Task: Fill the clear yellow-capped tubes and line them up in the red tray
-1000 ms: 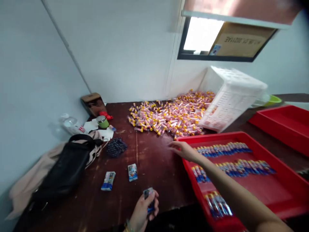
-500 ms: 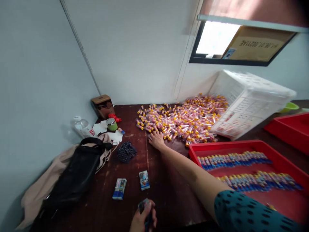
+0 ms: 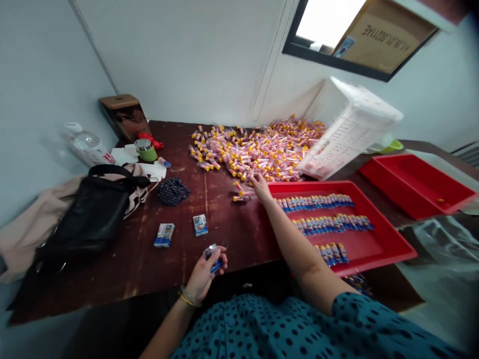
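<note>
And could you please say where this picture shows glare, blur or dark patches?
Head view: the window, where uncovered, is blown out white; head view: the white basket looks smeared; head view: print on the packet in the left hand is too soft to read; head view: top right corner falls dark.

On table (image 3: 232, 227): bag (image 3: 90, 214) left | tray (image 3: 368, 249) right, packet rows (image 3: 318, 202) inside | packet stacks (image 3: 163, 235) between | tube pile (image 3: 258, 149) behind

I remotely viewed a workshop | table (image 3: 232, 234) bore heaped yellow-capped tubes (image 3: 258, 152) | red tray (image 3: 374, 249) held rowed packets (image 3: 333, 223)
</note>
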Demonstrator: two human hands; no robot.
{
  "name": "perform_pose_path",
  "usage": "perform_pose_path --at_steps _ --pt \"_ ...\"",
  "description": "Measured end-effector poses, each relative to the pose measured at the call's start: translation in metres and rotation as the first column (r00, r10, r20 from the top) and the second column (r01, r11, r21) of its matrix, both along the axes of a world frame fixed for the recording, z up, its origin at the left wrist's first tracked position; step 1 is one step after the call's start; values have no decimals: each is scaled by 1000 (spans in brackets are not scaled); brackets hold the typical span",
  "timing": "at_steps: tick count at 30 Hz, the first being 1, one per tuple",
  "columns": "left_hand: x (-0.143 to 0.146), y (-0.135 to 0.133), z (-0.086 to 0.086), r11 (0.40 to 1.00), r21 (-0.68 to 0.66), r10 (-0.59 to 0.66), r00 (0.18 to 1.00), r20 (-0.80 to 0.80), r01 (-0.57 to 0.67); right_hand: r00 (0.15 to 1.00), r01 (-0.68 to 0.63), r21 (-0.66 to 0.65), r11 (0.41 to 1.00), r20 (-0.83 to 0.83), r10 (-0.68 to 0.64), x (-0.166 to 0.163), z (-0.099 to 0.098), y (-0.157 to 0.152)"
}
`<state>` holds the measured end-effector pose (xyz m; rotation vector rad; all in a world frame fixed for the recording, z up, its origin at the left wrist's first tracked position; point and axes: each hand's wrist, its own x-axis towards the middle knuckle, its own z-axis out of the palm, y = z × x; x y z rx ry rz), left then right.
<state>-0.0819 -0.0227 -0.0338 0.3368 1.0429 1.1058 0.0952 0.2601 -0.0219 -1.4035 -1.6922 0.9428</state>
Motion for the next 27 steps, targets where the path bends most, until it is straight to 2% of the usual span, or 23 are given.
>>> perform_pose_path --at_steps 5,8,11,14,18,23,27 --pt "9 -18 -4 1000 -26 8 1000 24 -7 980 -141 -95 985 -152 125 18 19 -28" --pt "8 -22 -4 1000 -10 -24 1000 -6 24 978 -99 -84 992 -192 81 21 23 -37" --pt "6 -26 -2 1000 -15 -1 1000 -19 1 983 -48 -71 996 -179 35 23 26 -36" --pt "4 -30 0 998 -44 53 998 -14 -54 997 -39 -65 997 -74 34 22 29 -31" --pt "5 -34 2 997 -61 54 999 -4 -55 980 -96 -30 995 174 100 10 25 -29" --pt "10 -32 10 1000 -1 4 1000 -17 -4 852 -254 -22 967 468 234 -19 15 -40" --pt "8 -23 22 998 40 49 999 7 -50 763 -369 -44 928 557 329 -31 18 -57"
